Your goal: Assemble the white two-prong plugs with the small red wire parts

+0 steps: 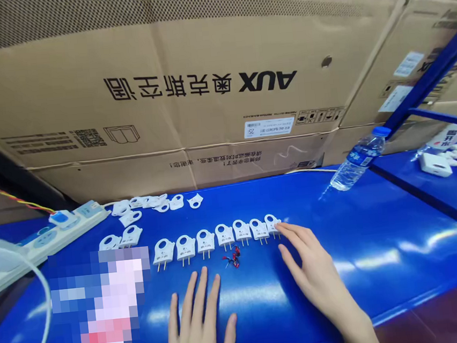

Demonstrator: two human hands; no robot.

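Note:
Several white plug housings with a ring on top and two metal prongs stand in a row across the blue table. At the row's right end, the fingertips of my right hand (312, 260) touch the last plug housing (272, 224); its thumb is apart from the fingers. My left hand (198, 325) lies flat with fingers spread, in front of the plug housing (186, 248) second from the left. Between the hands, just in front of the row, is a small cluster of red and black parts (235, 257), too small to name.
More white ring-topped pieces (135, 210) lie behind the row at the left. A power strip (44, 237) with a white cable sits at the left edge. A water bottle (360, 159) stands at the back right, by a blue metal frame (428, 66). Large cardboard boxes (199, 39) wall the back.

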